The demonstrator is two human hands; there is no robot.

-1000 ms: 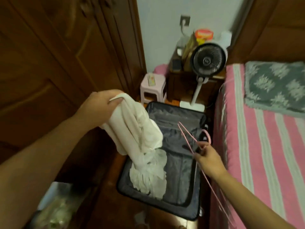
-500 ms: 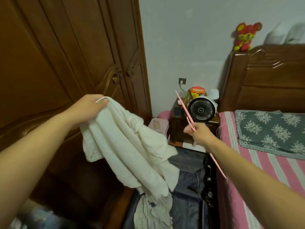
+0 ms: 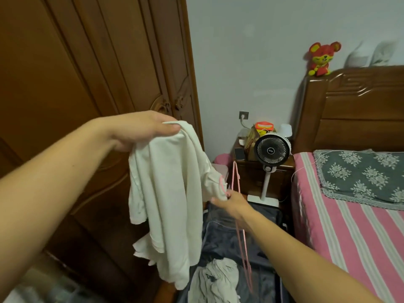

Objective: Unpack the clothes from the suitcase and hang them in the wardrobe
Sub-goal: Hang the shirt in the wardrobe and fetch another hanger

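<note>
Hanging from the left hand (image 3: 140,130), which pinches its top edge, a creased white garment (image 3: 168,193) drapes over the open dark suitcase (image 3: 220,239), before the wardrobe (image 3: 91,68) at left. The right hand (image 3: 232,203) grips a pink hanger (image 3: 237,184) touching the garment's right edge. No writing is legible.

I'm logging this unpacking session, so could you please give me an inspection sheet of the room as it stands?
Surface: dark suitcase lies open on the floor.
Job's things: white garment hangs lifted above the suitcase; pink hanger at its lower edge; a pale garment remains in the suitcase; wardrobe doors appear closed.
Clutter: nightstand carries boxes; red toy on the headboard.
Grippers: left hand pinches the white garment's top; right hand holds the hanger against the cloth.
Cables: white cord runs from the wall socket.
Surroundings: standing fan; striped bed.
</note>
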